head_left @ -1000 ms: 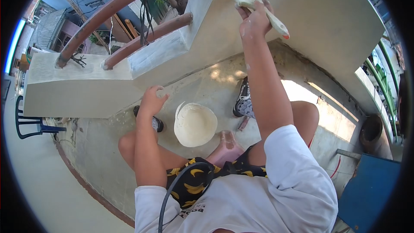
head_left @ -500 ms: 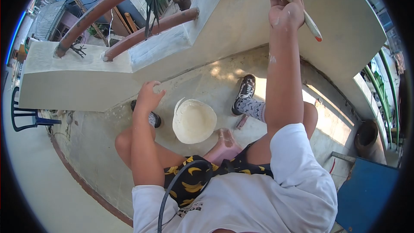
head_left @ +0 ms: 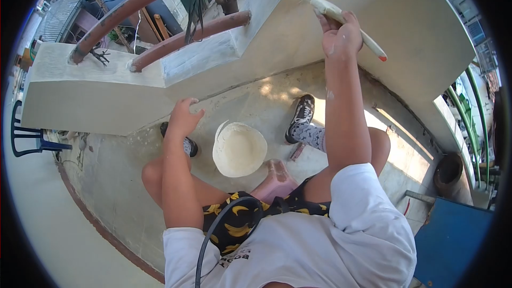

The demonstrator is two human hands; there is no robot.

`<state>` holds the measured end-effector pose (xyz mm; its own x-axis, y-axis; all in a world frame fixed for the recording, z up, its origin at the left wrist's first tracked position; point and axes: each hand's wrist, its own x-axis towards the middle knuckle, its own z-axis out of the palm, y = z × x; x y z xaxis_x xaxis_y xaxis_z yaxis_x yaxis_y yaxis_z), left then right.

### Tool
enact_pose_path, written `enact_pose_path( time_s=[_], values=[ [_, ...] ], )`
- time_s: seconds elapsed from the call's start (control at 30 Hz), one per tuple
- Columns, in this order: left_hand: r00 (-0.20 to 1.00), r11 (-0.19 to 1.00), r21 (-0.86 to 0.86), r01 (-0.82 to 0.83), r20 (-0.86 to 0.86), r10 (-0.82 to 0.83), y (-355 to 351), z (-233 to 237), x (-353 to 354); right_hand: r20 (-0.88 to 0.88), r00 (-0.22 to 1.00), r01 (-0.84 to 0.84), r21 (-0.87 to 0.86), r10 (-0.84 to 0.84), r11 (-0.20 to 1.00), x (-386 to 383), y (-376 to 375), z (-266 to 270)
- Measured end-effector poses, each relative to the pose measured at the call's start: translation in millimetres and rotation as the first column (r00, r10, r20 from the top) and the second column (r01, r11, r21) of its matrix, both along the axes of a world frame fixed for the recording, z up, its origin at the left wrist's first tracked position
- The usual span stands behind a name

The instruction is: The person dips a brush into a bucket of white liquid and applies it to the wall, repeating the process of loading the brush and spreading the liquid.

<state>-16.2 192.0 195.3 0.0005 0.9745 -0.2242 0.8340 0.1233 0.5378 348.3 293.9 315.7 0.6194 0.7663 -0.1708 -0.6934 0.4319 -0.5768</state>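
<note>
My right hand [head_left: 343, 36] is raised in front of the wall, its fingers closed around a paintbrush [head_left: 373, 45] with a pale, paint-smeared handle and a red end. The brush head points up and left, near the cream wall [head_left: 405, 26]; whether it touches is hard to tell. White smears mark my right wrist and forearm. Over my left knee, my left hand [head_left: 185, 118] hangs with fingers curved and apart, holding nothing. Between my feet stands a round tub of cream paint [head_left: 241, 150], its rim coated and uneven.
I sit on a pink stool [head_left: 276, 178]. A small reddish block [head_left: 297, 152] lies by my right shoe [head_left: 302, 117]. Red-brown railings [head_left: 192, 40] rise from the low wall at left. A blue chair [head_left: 32, 136] stands far left, a blue panel [head_left: 453, 240] and a clay pipe [head_left: 452, 176] at right.
My right hand has come down and to the left along the wall with the paintbrush. The left hand stays almost where it was, and the tub has not moved.
</note>
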Motion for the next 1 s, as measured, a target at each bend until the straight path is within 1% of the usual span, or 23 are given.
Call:
enact_pose_path(
  time_s=[0.03, 0.13, 0.2, 0.27, 0.33, 0.37, 0.43, 0.47, 0.53, 0.6, 0.73, 0.8, 0.83, 0.9, 0.93, 0.97, 1.0],
  values=[
    [1.000, 1.000, -0.007, 0.004, 0.014, -0.003, 1.5, -1.6, 2.3, -0.012, 0.998, -0.056, -0.089, 0.055, 0.994, -8.4, -0.6, -11.2],
    [0.999, 1.000, -0.023, 0.019, 0.028, -0.018, 3.0, -4.0, 9.8, -0.020, 0.999, -0.044, -0.109, 0.042, 0.993, -15.1, 30.3, 3.3],
    [0.999, 0.999, -0.042, 0.027, 0.027, -0.026, -0.1, -5.9, 9.3, -0.070, 0.997, 0.032, -0.118, -0.040, 0.993, 1.0, 51.2, 38.2],
    [1.000, 0.999, -0.037, 0.015, 0.025, -0.014, -0.7, -4.2, 8.4, 0.027, 1.000, 0.000, 0.133, -0.004, 0.991, 32.7, 53.9, 62.5],
    [1.000, 0.999, -0.032, 0.019, 0.024, -0.018, -0.4, -1.0, 4.3, 0.138, 0.988, 0.029, 0.281, -0.070, 0.959, 83.4, 76.4, 65.0],
    [1.000, 0.999, -0.022, 0.024, 0.013, -0.024, -1.3, -0.6, 3.9, 0.144, 0.987, 0.027, 0.277, -0.069, 0.960, 89.6, 69.9, 65.6],
    [1.000, 1.000, -0.026, 0.013, 0.016, -0.012, -3.2, -2.6, 4.6, 0.054, 0.985, 0.113, 0.508, -0.163, 0.854, 96.1, 59.5, 64.5],
    [1.000, 0.999, -0.032, 0.003, 0.013, -0.002, -3.1, -2.8, 3.3, 0.049, 0.986, 0.110, 0.513, -0.157, 0.851, 84.4, 56.0, 63.0],
    [1.000, 1.000, -0.021, 0.014, 0.010, -0.014, -2.4, -4.0, 3.0, -0.074, 0.984, 0.178, 0.350, -0.162, 0.920, 38.1, 45.4, 48.4],
    [1.000, 1.000, -0.016, 0.027, 0.006, -0.026, -3.7, -6.2, 3.1, 0.060, 0.984, 0.160, 0.148, -0.170, 0.976, -5.0, 38.3, 11.4],
    [1.000, 1.000, -0.027, 0.013, 0.004, -0.013, -0.5, -5.8, 5.9, 0.071, 0.997, -0.021, -0.044, 0.025, 0.999, -21.3, -0.4, -59.3],
    [1.000, 0.999, -0.034, 0.018, 0.005, -0.017, -0.2, -4.2, 8.0, 0.052, 0.995, -0.072, -0.210, 0.085, 0.975, -42.5, -23.9, -92.8],
    [1.000, 0.999, -0.037, 0.018, -0.006, -0.019, 0.7, -2.0, 9.3, 0.051, 0.995, -0.072, -0.208, 0.084, 0.975, -52.0, -22.4, -101.1],
    [1.000, 0.999, -0.050, 0.018, -0.019, -0.019, 1.4, -7.0, 7.7, -0.038, 0.982, -0.188, -0.279, 0.184, 0.942, -70.4, -24.5, -109.3],
    [0.999, 0.999, 0.016, 0.042, -0.032, -0.042, 1.1, -14.5, 4.1, -0.066, 0.988, -0.153, -0.263, 0.141, 0.953, -73.5, -15.0, -108.9],
    [0.997, 0.994, 0.084, 0.067, -0.047, -0.064, 0.5, -19.2, 0.3, -0.095, 0.991, -0.118, -0.247, 0.097, 0.962, -75.4, 1.5, -94.2],
    [0.997, 0.995, 0.072, 0.068, -0.053, -0.064, -1.4, -19.9, -1.4, -0.119, 0.990, -0.101, -0.236, 0.075, 0.967, -70.3, 14.6, -78.6]
  ],
)
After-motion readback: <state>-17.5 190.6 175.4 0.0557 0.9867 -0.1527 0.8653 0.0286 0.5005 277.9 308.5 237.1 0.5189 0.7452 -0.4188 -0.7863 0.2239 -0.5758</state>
